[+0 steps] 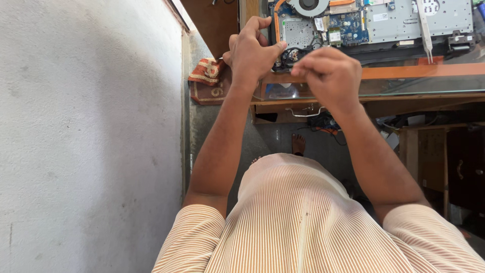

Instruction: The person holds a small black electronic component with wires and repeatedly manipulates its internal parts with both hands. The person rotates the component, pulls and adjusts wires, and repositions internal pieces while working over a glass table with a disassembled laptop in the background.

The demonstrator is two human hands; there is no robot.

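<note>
Left hand (251, 48) grips the opened laptop's (384, 23) corner; right hand (331, 76) pinches shut, contents unclear.

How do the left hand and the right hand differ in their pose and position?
The left hand lies on the corner of the opened laptop, fingers spread over it; the right hand is curled into a loose fist. The left hand is further from the body; the right hand is nearer, above the glass table edge. Both are bare and close to each other.

An electronics repair workshop: an opened laptop (374, 23) and tweezers (425, 30) lie on a glass-topped bench (419, 83).
</note>
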